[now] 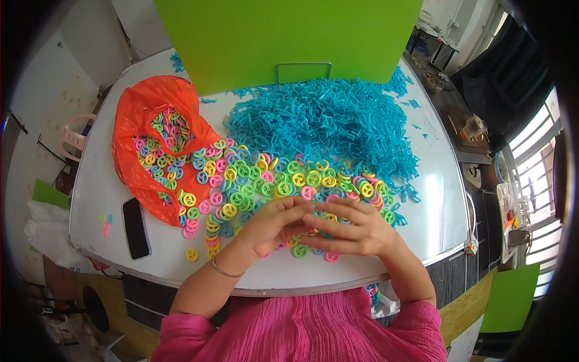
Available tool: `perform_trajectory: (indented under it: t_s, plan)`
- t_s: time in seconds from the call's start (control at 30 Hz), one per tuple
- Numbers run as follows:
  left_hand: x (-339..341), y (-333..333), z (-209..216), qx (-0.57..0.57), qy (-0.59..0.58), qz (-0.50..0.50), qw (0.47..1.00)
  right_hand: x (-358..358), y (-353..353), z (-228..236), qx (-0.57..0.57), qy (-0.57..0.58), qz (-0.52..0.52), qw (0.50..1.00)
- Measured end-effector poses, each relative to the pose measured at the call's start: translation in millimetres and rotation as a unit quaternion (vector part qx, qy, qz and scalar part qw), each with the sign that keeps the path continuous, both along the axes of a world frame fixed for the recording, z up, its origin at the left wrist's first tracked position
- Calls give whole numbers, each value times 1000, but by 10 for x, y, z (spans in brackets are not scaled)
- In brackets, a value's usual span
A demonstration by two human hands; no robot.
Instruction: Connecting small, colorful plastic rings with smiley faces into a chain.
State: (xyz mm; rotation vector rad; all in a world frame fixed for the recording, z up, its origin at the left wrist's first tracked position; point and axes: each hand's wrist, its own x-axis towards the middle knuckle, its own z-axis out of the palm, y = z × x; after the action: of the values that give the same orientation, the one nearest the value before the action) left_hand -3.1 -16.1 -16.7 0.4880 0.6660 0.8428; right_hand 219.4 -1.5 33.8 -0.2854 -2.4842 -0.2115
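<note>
Left hand (268,228) and right hand (359,232), close together with curled fingers, over multicoloured spoked wheels (236,198) at near centre; any hold too hidden to tell. More wheels in red plastic bag (128,136) at left; blue plastic pieces (313,120) heaped far. Apparently much left: both plentiful and loose; finished portion indiscernible.

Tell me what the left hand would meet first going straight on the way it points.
Probably the right hand, just ahead of the left hand, though their exact depth is unclear.
</note>
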Motion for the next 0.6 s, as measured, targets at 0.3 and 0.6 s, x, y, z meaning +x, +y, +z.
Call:
perform_trajectory:
  t_s: [0.3,0.6]
  plan:
    - [-144,244,-12,462,603,227,609,82,-36,-208,-554,179,-46,812]
    - [-85,160,-40,512,686,93,508,94,48,-258,-713,317,20,625]
